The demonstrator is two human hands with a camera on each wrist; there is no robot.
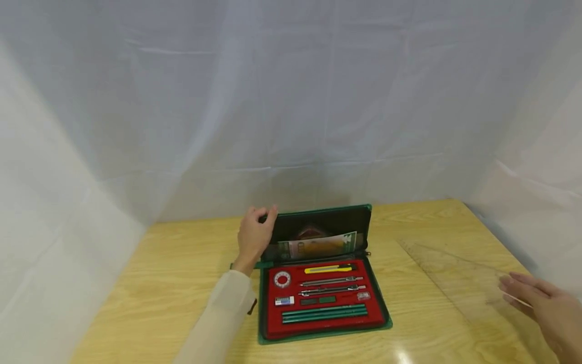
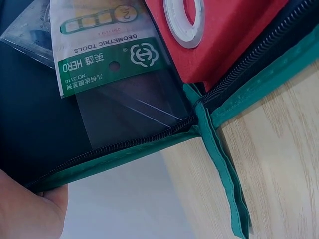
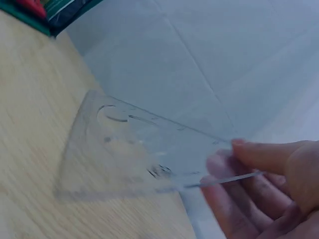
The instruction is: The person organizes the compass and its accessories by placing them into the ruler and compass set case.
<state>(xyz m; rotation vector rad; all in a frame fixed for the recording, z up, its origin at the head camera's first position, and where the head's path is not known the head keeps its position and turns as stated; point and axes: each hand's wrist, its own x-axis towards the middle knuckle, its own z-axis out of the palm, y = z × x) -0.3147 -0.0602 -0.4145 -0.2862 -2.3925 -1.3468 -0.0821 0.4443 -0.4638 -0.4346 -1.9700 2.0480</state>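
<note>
In the head view, a green zip case (image 1: pixel 388 324) lies unfolded, its dark lid (image 1: pixel 334 217) raised at the back. My left hand (image 1: pixel 255 233) grips the lid's upper left corner; the left wrist view shows the thumb and zip edge there. A "Geometric Tools" packet (image 2: pixel 107 59) sits in the lid's clear pocket. My right hand (image 1: pixel 547 303) pinches a transparent set square (image 3: pixel 134 154) by its narrow end, right of the case. The case's red insert (image 1: pixel 336 329) holds a yellow utility knife (image 1: pixel 328 269), two compasses, an eraser (image 1: pixel 284 301) and green pencils (image 1: pixel 325 314).
The insert also carries a white ring (image 1: pixel 282 279), small green boxes (image 1: pixel 327 300) and a clear sharpener (image 1: pixel 363 296). A green strap (image 2: pixel 224 172) sticks out at the case's hinge. White cloth (image 1: pixel 318 101) hangs behind and beside the wooden table (image 1: pixel 173 283).
</note>
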